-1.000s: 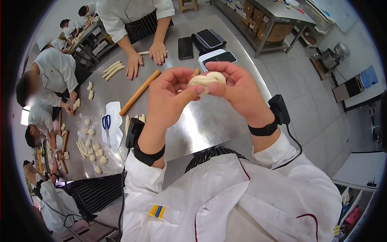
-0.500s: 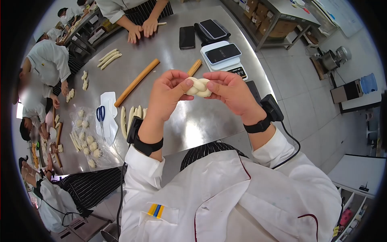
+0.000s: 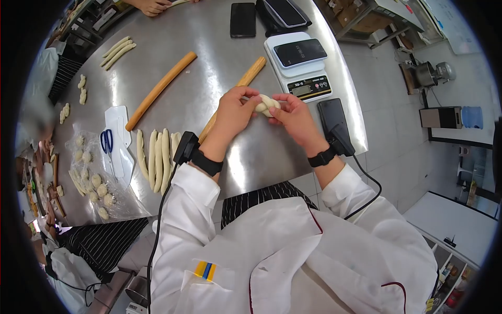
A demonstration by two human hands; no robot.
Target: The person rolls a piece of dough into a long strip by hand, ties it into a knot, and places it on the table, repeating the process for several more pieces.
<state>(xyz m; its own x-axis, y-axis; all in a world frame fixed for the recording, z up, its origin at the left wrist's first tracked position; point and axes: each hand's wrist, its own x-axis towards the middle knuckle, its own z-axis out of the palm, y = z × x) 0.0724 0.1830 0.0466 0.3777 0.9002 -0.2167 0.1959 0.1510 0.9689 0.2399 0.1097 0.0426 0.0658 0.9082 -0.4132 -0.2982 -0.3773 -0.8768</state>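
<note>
A small braided piece of pale dough (image 3: pixel 267 105) is held just above the steel table (image 3: pixel 266 157). My left hand (image 3: pixel 236 112) pinches its left side between thumb and fingers. At its right side, my right hand (image 3: pixel 294 116) grips it the same way. Behind my left forearm lies a wooden rolling pin (image 3: pixel 251 71), partly hidden. Several long dough strips (image 3: pixel 159 159) rest side by side to the left of my left wrist.
Another rolling pin (image 3: pixel 161 90), blue-handled scissors (image 3: pixel 106 141) on a white scraper (image 3: pixel 123 162), and bagged dough balls (image 3: pixel 97 180) are at left. A scale (image 3: pixel 306 86) bearing a phone (image 3: pixel 299 53) stands at right. A co-worker's hand (image 3: pixel 152 6) is at the far edge.
The view has shifted, so the table's items appear lower and further left. Both hands have drawn closer together around the dough, which is tilted more. The co-worker's hands are now mostly out of view.
</note>
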